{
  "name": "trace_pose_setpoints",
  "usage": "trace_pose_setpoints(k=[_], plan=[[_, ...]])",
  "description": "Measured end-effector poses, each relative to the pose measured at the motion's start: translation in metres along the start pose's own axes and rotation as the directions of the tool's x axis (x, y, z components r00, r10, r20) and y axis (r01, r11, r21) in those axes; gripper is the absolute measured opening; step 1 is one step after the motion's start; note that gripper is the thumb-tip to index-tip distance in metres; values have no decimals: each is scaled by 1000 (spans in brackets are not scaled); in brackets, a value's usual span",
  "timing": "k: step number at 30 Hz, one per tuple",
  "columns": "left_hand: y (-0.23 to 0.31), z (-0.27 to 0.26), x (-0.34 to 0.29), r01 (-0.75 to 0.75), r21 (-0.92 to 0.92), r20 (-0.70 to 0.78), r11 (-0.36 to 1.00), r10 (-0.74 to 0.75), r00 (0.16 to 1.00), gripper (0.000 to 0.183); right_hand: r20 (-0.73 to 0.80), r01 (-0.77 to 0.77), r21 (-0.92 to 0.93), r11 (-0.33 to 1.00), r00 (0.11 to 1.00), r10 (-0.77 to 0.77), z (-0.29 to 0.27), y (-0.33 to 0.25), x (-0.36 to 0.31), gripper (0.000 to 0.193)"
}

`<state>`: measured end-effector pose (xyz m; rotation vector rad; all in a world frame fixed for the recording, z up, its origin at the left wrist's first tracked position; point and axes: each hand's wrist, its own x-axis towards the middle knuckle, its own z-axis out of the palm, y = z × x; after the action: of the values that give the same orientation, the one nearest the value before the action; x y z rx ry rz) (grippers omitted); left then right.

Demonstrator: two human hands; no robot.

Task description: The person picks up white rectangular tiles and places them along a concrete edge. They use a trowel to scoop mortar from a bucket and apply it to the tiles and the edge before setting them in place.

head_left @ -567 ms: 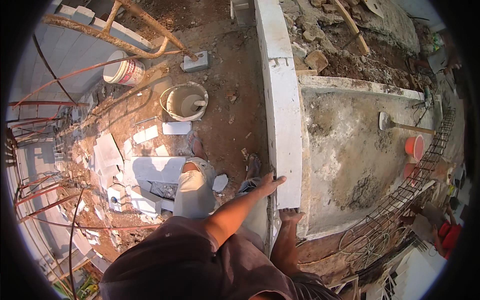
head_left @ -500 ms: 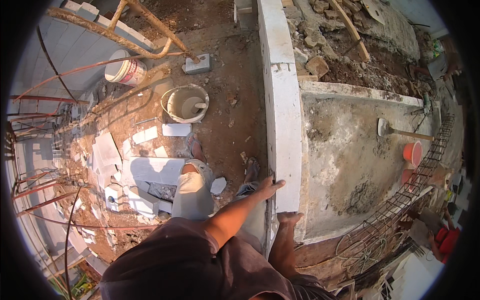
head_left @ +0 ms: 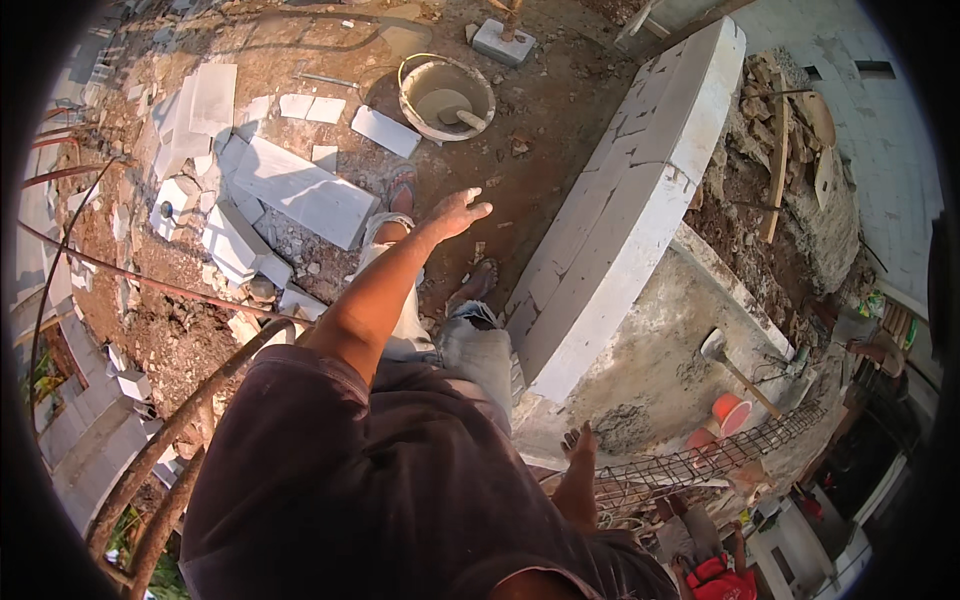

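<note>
A low wall of white lightweight blocks runs away from me to the right of my legs. My left hand hangs in the air left of the wall, its fingers stretched out and holding nothing. Beyond that hand stands a bucket with wet grey mix and a pale tool or handle inside. My right hand is just past the wall's near end, fingers spread and nothing in them. It appears apart from the wall. On the ground at left lie a long white block and a smaller white piece.
Broken block pieces litter the ground at left, near rusty metal bars. Right of the wall are a hoe, a red bucket and a rebar cage. A person in red is at lower right.
My left hand has let go of the wall's top and swung left over the ground. My right hand has come off the wall's near end. My view has turned.
</note>
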<state>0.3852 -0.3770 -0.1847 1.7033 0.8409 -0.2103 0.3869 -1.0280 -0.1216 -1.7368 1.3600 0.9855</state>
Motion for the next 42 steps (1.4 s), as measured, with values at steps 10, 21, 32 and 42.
trace_pose_setpoints(k=[10,21,32,42], plan=[[-247,-163,-68,229,-624,-504,748,-608,613,55,348,758,-624,-189,53,-936,284,-241,-197,45],[-467,-79,-102,-1,-998,68,-70,-974,214,77,871,878,-425,-220,463,162,823,-95,-79,60],[-520,-114,-23,-335,-928,41,-161,-941,337,83,941,926,-317,205,280,191,1004,32,31,89],[-381,-180,-93,-532,-843,-188,-75,-886,423,80,846,842,-472,261,350,402,969,-27,-180,120]])
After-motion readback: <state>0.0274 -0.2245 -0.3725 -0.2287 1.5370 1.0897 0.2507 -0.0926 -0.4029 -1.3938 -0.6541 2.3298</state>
